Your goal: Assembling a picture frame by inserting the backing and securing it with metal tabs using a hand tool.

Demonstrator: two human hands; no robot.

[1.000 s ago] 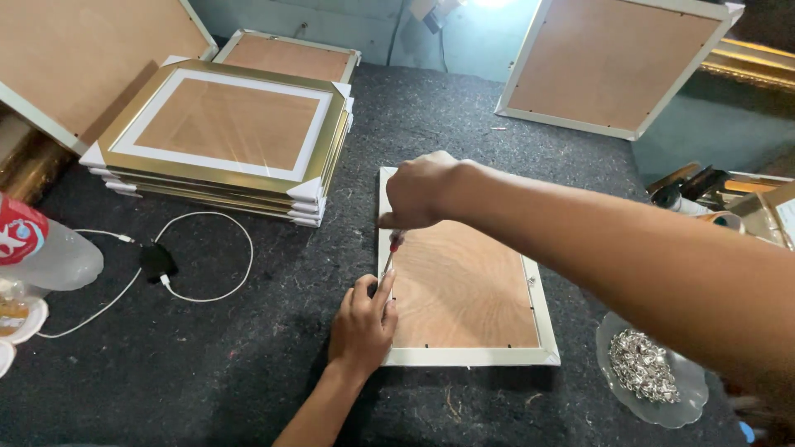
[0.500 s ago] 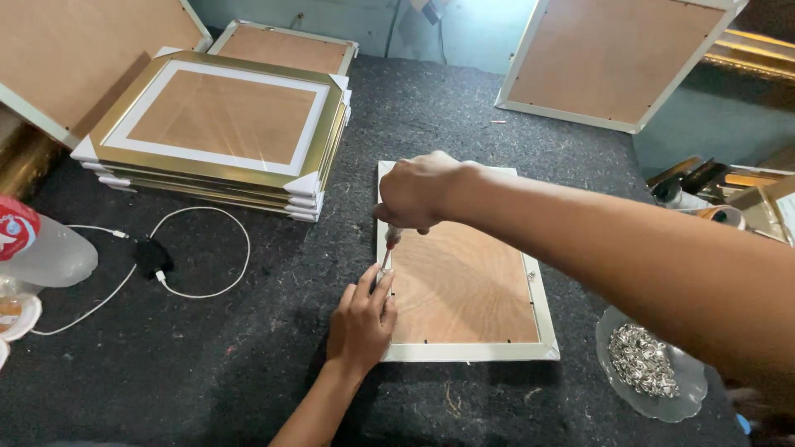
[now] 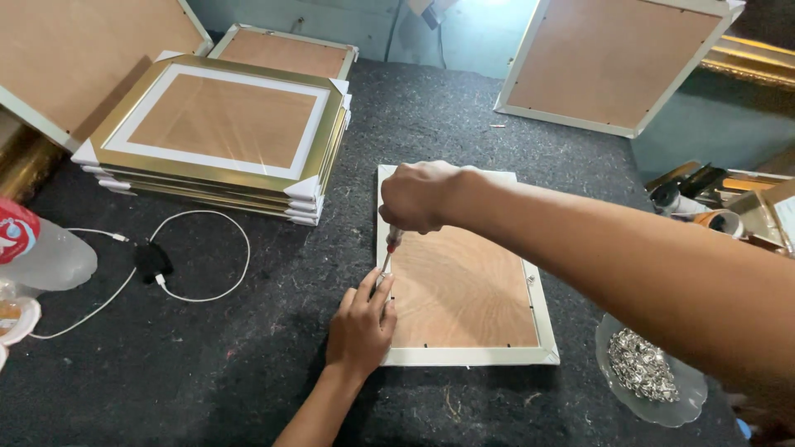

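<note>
White picture frame (image 3: pixel 464 356) lies face down, brown backing up, on dark grey felt worktop (image 3: pixel 248 372). Left hand (image 3: pixel 360 324) rests at the frame's left edge, fingers together, pressing there. Right hand (image 3: pixel 418 196) above it, fingers clamped on a small screwdriver (image 3: pixel 389 251), tip at the same edge. Glass dish of metal clips (image 3: pixel 650 368) at right. White cable (image 3: pixel 199 257) and plastic bottle (image 3: pixel 37 252) at left. Further back: stack of gold frames (image 3: pixel 219 132); another frame (image 3: pixel 621 62) leans against the pale green wall (image 3: pixel 472 33).
</note>
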